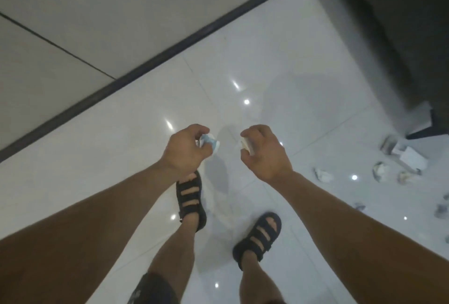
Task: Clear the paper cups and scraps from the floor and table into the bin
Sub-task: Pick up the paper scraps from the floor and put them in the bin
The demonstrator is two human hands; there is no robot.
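A glossy white tiled floor [279,65] is filling most of the view and throwing back small points of light. A pale wall [97,7] is rising along its upper left side. A dark piece of furniture [401,24], blurred, is standing at the upper right, and a dark baseboard [170,53] is running diagonally where wall and floor meet. The person's left forearm [97,206] and right forearm [352,218] are reaching forward and down over the tiles. Beneath them two feet in black strapped sandals are standing on the floor, the left sandal [190,199] ahead and the right sandal [258,235] behind. Litter is lying scattered on the tiles at the right, near the foot of the furniture: a white boxy piece [413,159], a crumpled white scrap [324,174], two more crumpled scraps [380,171] just left of and below the box, and smaller grey bits [441,211] at the frame's edge, too blurred to identify. The two hands are being held apart above the floor. The left hand [184,149] is curling its fingers round a crumpled blue-and-white paper [210,143], which is sticking out on its right side. The right hand [266,154] is gripping a small white wad [245,144] between thumb and curled fingers.
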